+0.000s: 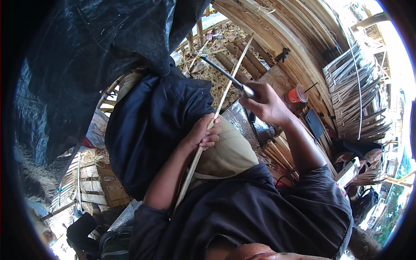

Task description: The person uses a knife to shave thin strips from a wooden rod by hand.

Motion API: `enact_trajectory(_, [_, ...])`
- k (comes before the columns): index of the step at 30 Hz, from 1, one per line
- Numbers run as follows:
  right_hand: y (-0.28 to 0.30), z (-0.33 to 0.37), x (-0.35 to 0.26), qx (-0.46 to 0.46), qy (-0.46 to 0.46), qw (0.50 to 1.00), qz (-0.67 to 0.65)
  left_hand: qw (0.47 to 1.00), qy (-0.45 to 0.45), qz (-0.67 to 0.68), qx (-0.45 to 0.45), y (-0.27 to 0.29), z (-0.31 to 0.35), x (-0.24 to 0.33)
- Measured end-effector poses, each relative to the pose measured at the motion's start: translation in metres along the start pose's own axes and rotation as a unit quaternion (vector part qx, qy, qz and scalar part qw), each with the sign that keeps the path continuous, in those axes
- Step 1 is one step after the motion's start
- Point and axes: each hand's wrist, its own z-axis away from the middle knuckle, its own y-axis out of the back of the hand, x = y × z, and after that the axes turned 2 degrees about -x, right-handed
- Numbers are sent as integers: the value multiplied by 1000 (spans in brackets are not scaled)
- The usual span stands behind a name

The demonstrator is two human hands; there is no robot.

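Note:
A long, pale bamboo strip [223, 96] runs slantwise across my lap, its lower end against my shirt and its far end up past the knife. My left hand [203, 132] is closed around the strip near its middle, above my tan-covered leg [232, 151]. In my right hand [265, 104] is a knife [223, 73] with a long, narrow blade and a metal collar at the handle. Most of the handle is hidden in my fist. The blade points up and left and crosses the strip in this view; whether they touch I cannot tell.
Dark cloth [151, 108] covers my other leg. A black tarp [95, 52] hangs at left. On the right are a red cup [297, 94] with a straw, a phone [314, 123], stacked long slats [299, 26] and a bundle of thin strips [357, 93]. Shavings [216, 41] litter the ground ahead.

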Motion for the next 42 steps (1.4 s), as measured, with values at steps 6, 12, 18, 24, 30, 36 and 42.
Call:
enact_trajectory(6, [10, 1, 5, 13, 12, 992, 126, 1000, -10, -8, -16, -3, 1, 1])
enact_trajectory(12, [-15, 7, 72, 63, -5, 989, 131, 996, -37, -75, 23, -20, -1, -1])
enact_trajectory(18, [-39, 9, 72, 39, -110, 941, 318, 990, -57, -106, 74, -21, -3, -7])
enact_trajectory(24, [-36, -18, 104, 8, -173, 925, 337, 989, -24, -113, 92, -18, -4, -10])
enact_trajectory(30, [-52, -21, 101, -2, -153, 933, 327, 992, -16, -68, 107, -14, -6, -12])
enact_trajectory(36, [-57, -22, 94, -20, -117, 931, 344, 998, -27, -17, 57, -12, -4, -12])
enact_trajectory(42, [-51, -34, 94, -29, -145, 925, 351, 990, -32, -78, 114, -19, -10, -12])
